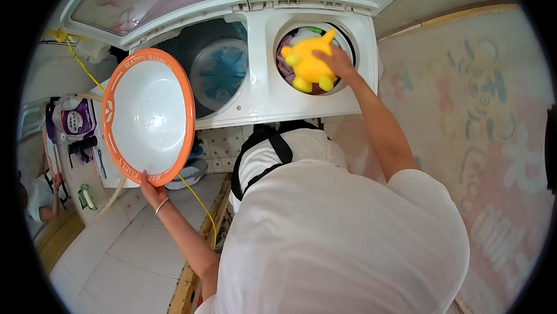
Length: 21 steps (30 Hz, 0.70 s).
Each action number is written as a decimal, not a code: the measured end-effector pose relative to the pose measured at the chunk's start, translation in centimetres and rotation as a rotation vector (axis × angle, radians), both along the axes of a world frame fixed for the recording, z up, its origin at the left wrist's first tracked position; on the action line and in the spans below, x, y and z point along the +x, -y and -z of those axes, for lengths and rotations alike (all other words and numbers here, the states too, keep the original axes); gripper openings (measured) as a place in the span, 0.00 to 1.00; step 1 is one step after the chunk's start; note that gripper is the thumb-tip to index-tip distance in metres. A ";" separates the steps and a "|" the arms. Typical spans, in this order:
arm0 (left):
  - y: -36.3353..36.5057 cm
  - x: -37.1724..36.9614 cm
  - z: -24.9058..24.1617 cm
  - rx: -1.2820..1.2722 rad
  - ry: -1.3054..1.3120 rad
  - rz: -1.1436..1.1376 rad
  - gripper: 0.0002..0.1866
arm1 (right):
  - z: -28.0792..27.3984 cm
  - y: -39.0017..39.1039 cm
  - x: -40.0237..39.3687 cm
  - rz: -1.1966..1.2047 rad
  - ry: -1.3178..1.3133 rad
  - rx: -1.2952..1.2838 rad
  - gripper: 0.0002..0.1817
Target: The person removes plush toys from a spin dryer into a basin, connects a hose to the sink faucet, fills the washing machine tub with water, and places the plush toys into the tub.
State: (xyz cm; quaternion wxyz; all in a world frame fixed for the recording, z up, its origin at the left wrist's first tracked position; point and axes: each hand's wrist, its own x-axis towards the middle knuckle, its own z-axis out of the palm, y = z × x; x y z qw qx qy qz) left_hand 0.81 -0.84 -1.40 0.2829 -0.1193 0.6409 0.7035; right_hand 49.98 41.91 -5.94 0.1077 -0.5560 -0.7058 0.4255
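Note:
My left hand [154,193] grips the lower rim of a white basin [149,108] with an orange rim, which is tilted and has nothing in it. The basin is beside the left tub [220,70] of a white washing machine [264,93]. Over the round right tub, my right hand [336,61] is closed on a yellow plush toy [313,64]. Clothes [285,70] lie in that tub beneath the toy, partly hidden by it.
Both machine lids [156,0] stand raised at the back. A purple detergent bag [74,119], a dark brush-like object [83,147] and a green soap dish [87,197] are at the left. A yellow cord [200,202] hangs below the basin.

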 end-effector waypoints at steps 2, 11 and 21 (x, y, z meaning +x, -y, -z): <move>0.5 -0.9 0.8 -0.020 -0.017 0.073 0.14 | -5.8 -0.1 -1.0 0.180 -0.385 -0.060 0.32; -3.3 3.2 -3.0 0.006 -0.151 0.246 0.15 | -22.3 9.4 -15.9 -0.286 -0.731 -0.325 0.37; -4.0 6.3 -5.4 0.044 -0.105 0.177 0.19 | 4.3 -1.8 -5.5 -0.100 0.636 0.357 0.50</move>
